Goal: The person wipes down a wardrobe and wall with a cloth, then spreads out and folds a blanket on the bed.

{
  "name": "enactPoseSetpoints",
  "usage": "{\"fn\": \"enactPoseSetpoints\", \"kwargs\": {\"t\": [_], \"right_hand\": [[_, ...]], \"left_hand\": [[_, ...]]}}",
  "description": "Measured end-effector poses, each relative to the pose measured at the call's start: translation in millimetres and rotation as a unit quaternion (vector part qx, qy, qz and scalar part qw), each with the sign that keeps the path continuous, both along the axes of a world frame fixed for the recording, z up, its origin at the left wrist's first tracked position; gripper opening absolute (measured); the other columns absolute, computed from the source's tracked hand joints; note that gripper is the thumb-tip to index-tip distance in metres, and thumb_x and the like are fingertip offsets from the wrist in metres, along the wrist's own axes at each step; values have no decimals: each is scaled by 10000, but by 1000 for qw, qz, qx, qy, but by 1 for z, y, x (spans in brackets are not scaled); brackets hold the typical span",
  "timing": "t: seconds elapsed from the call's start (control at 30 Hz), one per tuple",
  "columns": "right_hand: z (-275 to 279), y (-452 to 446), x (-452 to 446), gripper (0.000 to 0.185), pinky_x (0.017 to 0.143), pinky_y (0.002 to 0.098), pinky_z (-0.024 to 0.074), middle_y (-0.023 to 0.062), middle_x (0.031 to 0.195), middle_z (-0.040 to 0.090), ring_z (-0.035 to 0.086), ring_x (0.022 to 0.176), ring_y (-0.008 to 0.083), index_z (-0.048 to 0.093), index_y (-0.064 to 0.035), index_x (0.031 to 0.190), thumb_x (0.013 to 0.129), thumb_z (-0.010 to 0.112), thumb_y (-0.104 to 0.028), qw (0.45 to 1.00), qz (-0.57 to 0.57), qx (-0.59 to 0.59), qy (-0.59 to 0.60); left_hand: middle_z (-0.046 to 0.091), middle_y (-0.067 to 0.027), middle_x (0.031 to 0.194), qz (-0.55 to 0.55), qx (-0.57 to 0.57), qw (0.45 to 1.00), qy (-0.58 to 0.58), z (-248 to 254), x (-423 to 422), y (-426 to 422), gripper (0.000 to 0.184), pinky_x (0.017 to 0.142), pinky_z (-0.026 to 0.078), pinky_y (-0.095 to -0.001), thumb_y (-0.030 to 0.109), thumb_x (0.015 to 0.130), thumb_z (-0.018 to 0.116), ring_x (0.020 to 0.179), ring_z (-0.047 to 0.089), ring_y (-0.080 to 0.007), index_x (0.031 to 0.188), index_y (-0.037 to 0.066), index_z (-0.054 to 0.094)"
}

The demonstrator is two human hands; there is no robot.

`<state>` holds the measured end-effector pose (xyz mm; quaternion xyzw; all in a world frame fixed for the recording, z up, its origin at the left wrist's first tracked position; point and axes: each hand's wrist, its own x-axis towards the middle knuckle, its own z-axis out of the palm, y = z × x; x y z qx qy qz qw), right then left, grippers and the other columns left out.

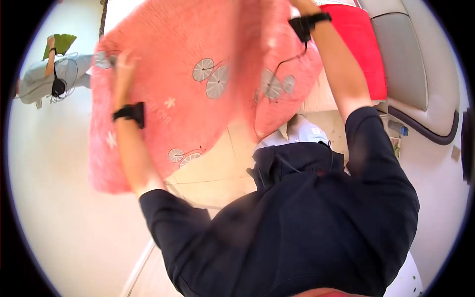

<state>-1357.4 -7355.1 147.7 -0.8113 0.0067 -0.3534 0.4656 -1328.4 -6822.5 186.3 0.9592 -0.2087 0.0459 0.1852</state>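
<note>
Since the pink blanket (163, 74) sprawls across the frame's upper left and upper centre, the blurred left hand (126, 65), upper left, and cropped right hand (303, 5), top edge, likely stand apart to manage its width, their grips impossible to tell.

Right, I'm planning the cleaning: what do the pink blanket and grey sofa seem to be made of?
Pink blanket: probably plush or fleece, likely synthetic; the surface looks matt and fuzzy, though motion blurs it. Grey sofa: perhaps leather or leather-look vinyl; it looks smooth, with a dark seam line, but fabric can't be ruled out.
</note>
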Motion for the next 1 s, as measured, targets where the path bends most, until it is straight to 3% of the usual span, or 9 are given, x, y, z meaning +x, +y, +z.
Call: {"fn": "enactPoseSetpoints", "kwargs": {"t": [0.07,0.1,0.2,0.3,0.5,0.57,0.67,0.9,1.0], "right_hand": [[-58,25,-22,446,991,371,412,198,1153,621,562,1117,299,581,60,1153,816,654,-222,992,-18,-35,117],[-34,41,-77,326,797,306,500,106,1007,674,637,888,166,628,27,1079,841,643,-196,972,33,38,230],[-197,26,-148,500,812,361,491,193,998,657,630,943,252,575,33,1116,773,694,-309,948,-20,138,286],[-222,31,-220,410,933,343,446,179,1112,631,587,1087,256,581,18,1123,792,662,-209,917,-41,122,377],[-245,-15,-303,295,1022,352,388,166,1260,565,523,1206,275,587,-6,1073,798,620,-108,895,-59,170,409],[-243,-27,-315,280,1030,353,382,160,1292,549,512,1222,278,584,-6,1058,795,616,-94,888,-59,188,416],[-242,-48,-319,286,1026,356,386,150,1305,543,508,1230,282,577,-6,1054,782,620,-85,880,-16,174,441],[-205,-37,-362,554,1059,403,353,166,1319,521,468,1260,313,500,-17,1249,736,685,-114,837,280,72,464],[-190,-43,-390,769,1112,470,257,185,1422,391,359,1332,338,355,-36,1393,730,728,-147,819,321,20,474]], "left_hand": [[521,-224,1274,-48,-96,991,85,-112,-19,17,414,1026,374,-412,177,863,594,1211,480,-340,1234,1,538],[562,-221,1229,-43,-34,992,113,-128,-76,-35,404,991,410,-419,161,866,579,1176,519,-335,1234,-1,535],[560,-183,1257,-50,-89,953,284,-299,-172,-69,529,1018,396,-394,276,849,655,1227,491,-321,1275,1,506],[524,-185,1318,71,-159,888,426,-253,-246,-145,576,995,418,-390,277,856,652,1246,482,-287,1313,-24,472],[628,-168,1141,243,-312,836,380,-383,-352,-196,566,937,449,-353,269,800,700,1068,587,-246,1244,-38,531],[603,-138,1195,225,-216,705,636,-373,-345,-158,561,920,461,-332,320,830,670,1066,576,-218,1243,-38,546],[632,-121,1119,202,-125,768,595,-365,-335,-154,480,906,466,-333,278,826,676,1000,600,-220,1174,-42,594],[641,-109,1021,192,-369,752,511,-149,-281,-265,367,850,483,-339,181,846,659,948,606,-215,1123,-53,606],[553,-133,1225,247,-507,681,466,-72,-277,-313,518,961,435,-355,278,909,593,1123,539,-224,1317,-12,459]]}}
